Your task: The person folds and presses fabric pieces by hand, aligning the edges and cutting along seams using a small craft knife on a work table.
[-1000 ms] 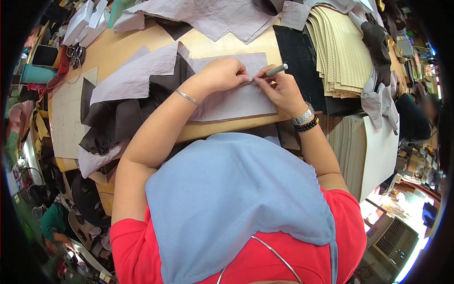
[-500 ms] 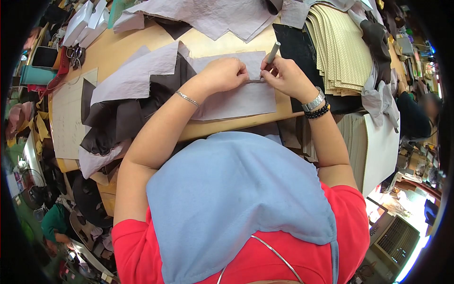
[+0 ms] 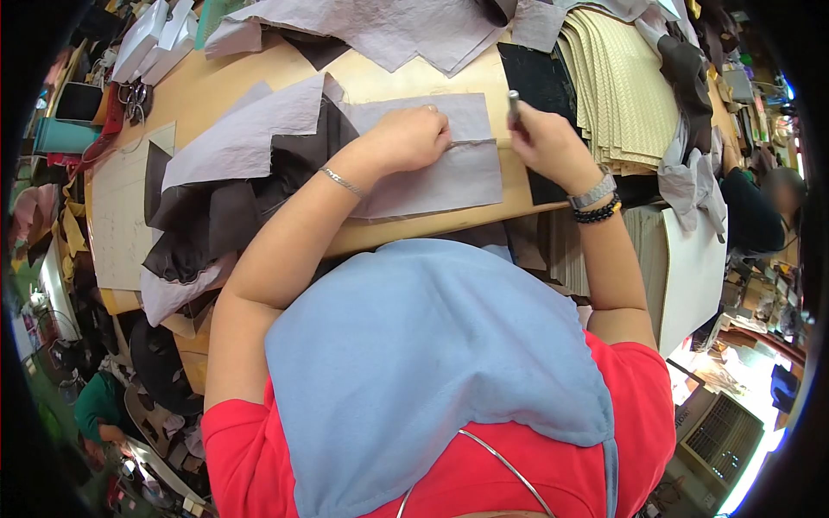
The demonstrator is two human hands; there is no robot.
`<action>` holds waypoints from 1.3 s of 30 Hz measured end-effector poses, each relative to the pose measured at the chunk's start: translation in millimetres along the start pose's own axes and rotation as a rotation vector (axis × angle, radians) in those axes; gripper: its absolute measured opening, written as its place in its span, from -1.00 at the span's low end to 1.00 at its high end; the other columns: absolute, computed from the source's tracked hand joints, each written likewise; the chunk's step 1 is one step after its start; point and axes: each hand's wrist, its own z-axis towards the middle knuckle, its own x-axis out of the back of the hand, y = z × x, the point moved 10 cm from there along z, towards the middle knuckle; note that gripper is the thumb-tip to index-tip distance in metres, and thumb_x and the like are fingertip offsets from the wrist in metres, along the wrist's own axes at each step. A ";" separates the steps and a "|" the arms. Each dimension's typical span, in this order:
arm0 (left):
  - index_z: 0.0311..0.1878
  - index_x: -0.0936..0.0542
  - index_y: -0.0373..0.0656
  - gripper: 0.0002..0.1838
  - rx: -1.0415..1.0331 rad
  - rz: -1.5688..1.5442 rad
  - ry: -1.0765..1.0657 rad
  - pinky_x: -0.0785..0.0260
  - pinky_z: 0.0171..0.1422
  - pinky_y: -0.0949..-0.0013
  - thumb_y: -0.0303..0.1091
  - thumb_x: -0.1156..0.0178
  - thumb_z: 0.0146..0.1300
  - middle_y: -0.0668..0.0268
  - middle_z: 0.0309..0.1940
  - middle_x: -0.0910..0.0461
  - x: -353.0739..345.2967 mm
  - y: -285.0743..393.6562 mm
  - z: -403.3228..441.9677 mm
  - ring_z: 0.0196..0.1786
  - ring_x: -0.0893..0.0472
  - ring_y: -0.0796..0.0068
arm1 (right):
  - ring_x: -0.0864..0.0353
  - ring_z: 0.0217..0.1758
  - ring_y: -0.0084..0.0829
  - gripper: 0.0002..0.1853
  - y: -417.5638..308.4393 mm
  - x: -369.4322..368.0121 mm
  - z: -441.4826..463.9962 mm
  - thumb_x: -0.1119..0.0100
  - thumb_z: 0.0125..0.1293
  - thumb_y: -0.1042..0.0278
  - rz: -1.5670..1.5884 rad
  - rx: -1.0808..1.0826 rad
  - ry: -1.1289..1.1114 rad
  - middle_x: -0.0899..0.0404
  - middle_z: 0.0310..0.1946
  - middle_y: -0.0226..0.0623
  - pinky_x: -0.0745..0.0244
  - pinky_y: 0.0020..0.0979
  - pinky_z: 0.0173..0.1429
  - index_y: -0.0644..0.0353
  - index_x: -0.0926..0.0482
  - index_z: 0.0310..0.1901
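A light grey fabric piece (image 3: 432,192) lies flat at the front of the wooden table, with a thin dark line or strip across it toward its right edge. Curled over this fabric, my left hand (image 3: 408,138) has its fingertips pinched at the left end of the dark line. Just past the fabric's right edge, my right hand (image 3: 553,148) is closed around a silver pen-like tool (image 3: 515,107), held upright. Its lower tip is hidden by the fingers and blur. Dark brown material with grey backing (image 3: 242,203) is bunched left of my left forearm.
A stack of cream textured sheets (image 3: 617,95) stands right of a black sheet (image 3: 540,78). More grey fabric (image 3: 371,30) covers the back of the wooden table (image 3: 207,95). Scissors (image 3: 134,104) and white boxes (image 3: 151,43) are at far left. Another person (image 3: 756,211) is at far right.
My right hand has moved right with the pen-like tool, off the dark line and past the fabric's edge. My left hand stays nearly in place.
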 end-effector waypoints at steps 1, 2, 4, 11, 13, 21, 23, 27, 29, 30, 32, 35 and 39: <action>-0.21 -0.63 -0.25 -0.71 0.005 -0.020 -0.008 -0.45 0.06 0.07 -0.19 -0.11 0.39 0.03 -0.16 -0.65 -0.3 -1.0 -0.9 -0.07 -0.63 -0.02 | -0.68 -0.32 0.04 -0.87 13.4 5.9 -6.0 -0.19 0.25 0.48 -0.010 -0.026 0.017 -0.61 -0.44 0.01 -0.57 -0.13 -0.25 0.26 -0.47 -0.19; -0.20 -0.63 -0.25 -0.71 0.011 -0.039 -0.015 -0.45 0.05 0.08 -0.19 -0.11 0.39 0.03 -0.15 -0.65 0.2 -2.2 -1.3 -0.08 -0.63 -0.02 | -0.67 -0.32 0.05 -0.87 24.4 11.7 -10.3 -0.18 0.26 0.49 -0.022 -0.050 0.034 -0.61 -0.44 0.02 -0.56 -0.12 -0.25 0.26 -0.47 -0.19; -0.18 -0.64 -0.25 -0.71 0.020 -0.081 -0.028 -0.45 0.04 0.11 -0.19 -0.12 0.39 0.04 -0.16 -0.65 0.7 -4.2 -1.6 -0.08 -0.63 0.01 | -0.71 -0.37 -0.21 -0.88 31.1 22.9 -16.8 -0.22 0.33 0.48 0.099 -0.148 0.054 -0.66 -0.42 -0.12 -0.57 -0.27 -0.27 0.26 -0.52 -0.14; -0.15 -0.67 -0.24 -0.72 0.043 -0.117 -0.061 -0.46 0.01 0.14 -0.19 -0.16 0.39 0.06 -0.17 -0.67 0.2 -4.0 -1.8 -0.11 -0.65 0.06 | -0.74 -0.30 -0.55 -0.83 2.7 0.7 -14.8 -0.32 0.35 0.44 0.404 -0.095 0.126 -0.72 -0.34 -0.33 -0.62 -0.51 -0.20 0.24 -0.57 -0.09; -0.15 -0.67 -0.24 -0.72 0.034 -0.103 -0.039 -0.46 0.01 0.14 -0.19 -0.16 0.39 0.06 -0.17 -0.67 0.8 -3.9 -2.7 -0.11 -0.66 0.06 | -0.76 -0.29 -0.50 -0.83 -3.2 -9.1 -8.3 -0.32 0.35 0.44 0.383 -0.082 0.081 -0.73 -0.33 -0.28 -0.63 -0.48 -0.21 0.24 -0.57 -0.08; -0.16 -0.67 -0.24 -0.72 0.023 -0.101 -0.027 -0.47 0.00 0.13 -0.19 -0.17 0.38 0.06 -0.18 -0.68 2.0 -2.6 -2.4 -0.11 -0.66 0.05 | -0.72 -0.27 -0.60 -0.84 -5.9 -21.3 -1.3 -0.32 0.37 0.45 0.388 -0.054 0.045 -0.69 -0.34 -0.36 -0.62 -0.52 -0.20 0.27 -0.56 -0.12; -0.16 -0.67 -0.23 -0.73 0.025 -0.102 -0.028 -0.47 0.00 0.12 -0.20 -0.17 0.38 0.06 -0.19 -0.67 0.8 -3.3 -2.2 -0.11 -0.66 0.05 | -0.73 -0.27 -0.59 -0.85 -6.1 -22.9 -1.0 -0.32 0.37 0.45 0.379 -0.052 0.030 -0.69 -0.35 -0.35 -0.62 -0.51 -0.20 0.27 -0.57 -0.12; -0.18 -0.67 -0.23 -0.73 0.025 -0.103 -0.010 -0.46 0.00 0.12 -0.20 -0.17 0.37 0.07 -0.19 -0.67 4.5 -0.4 -4.8 -0.12 -0.66 0.05 | -0.72 -0.30 -0.58 -0.85 -7.8 -20.6 -0.7 -0.32 0.36 0.45 0.337 -0.034 0.029 -0.69 -0.38 -0.34 -0.61 -0.50 -0.22 0.28 -0.57 -0.13; -0.18 -0.67 -0.23 -0.74 0.033 -0.107 -0.015 -0.46 0.00 0.12 -0.20 -0.17 0.37 0.07 -0.19 -0.67 4.6 -0.4 -5.0 -0.11 -0.66 0.05 | -0.71 -0.33 -0.57 -0.86 -3.5 -18.9 -1.5 -0.32 0.36 0.46 0.345 -0.065 0.040 -0.68 -0.39 -0.34 -0.60 -0.50 -0.22 0.29 -0.57 -0.14; -0.18 -0.67 -0.22 -0.74 0.030 -0.104 -0.012 -0.46 0.00 0.12 -0.20 -0.17 0.37 0.07 -0.19 -0.67 5.1 -0.2 -5.1 -0.11 -0.66 0.05 | -0.70 -0.34 -0.57 -0.86 -1.5 -17.9 -1.8 -0.32 0.36 0.46 0.350 -0.080 0.045 -0.68 -0.40 -0.34 -0.59 -0.50 -0.23 0.29 -0.57 -0.15; -0.18 -0.67 -0.22 -0.74 0.024 -0.099 -0.010 -0.46 0.00 0.12 -0.20 -0.17 0.37 0.07 -0.19 -0.67 5.2 0.5 -5.4 -0.11 -0.66 0.06 | -0.69 -0.36 -0.57 -0.86 -2.9 -17.7 -1.3 -0.31 0.36 0.45 0.344 -0.064 0.026 -0.67 -0.41 -0.34 -0.59 -0.50 -0.23 0.29 -0.56 -0.15; -0.20 -0.66 -0.22 -0.74 0.033 -0.087 -0.011 -0.46 0.01 0.11 -0.21 -0.16 0.38 0.08 -0.18 -0.66 3.5 0.0 -4.8 -0.10 -0.65 0.05 | -0.69 -0.38 -0.55 -0.85 0.5 -19.6 -1.5 -0.31 0.35 0.45 0.333 -0.069 -0.001 -0.66 -0.41 -0.33 -0.59 -0.49 -0.23 0.29 -0.55 -0.16; -0.22 -0.63 -0.22 -0.75 0.002 -0.010 0.023 -0.46 0.03 0.08 -0.21 -0.14 0.38 0.08 -0.17 -0.64 3.1 3.7 -5.4 -0.09 -0.63 0.02 | -0.68 -0.43 -0.48 -0.85 -0.5 -21.5 1.9 -0.29 0.32 0.46 0.287 -0.061 -0.042 -0.66 -0.43 -0.26 -0.57 -0.45 -0.26 0.29 -0.53 -0.17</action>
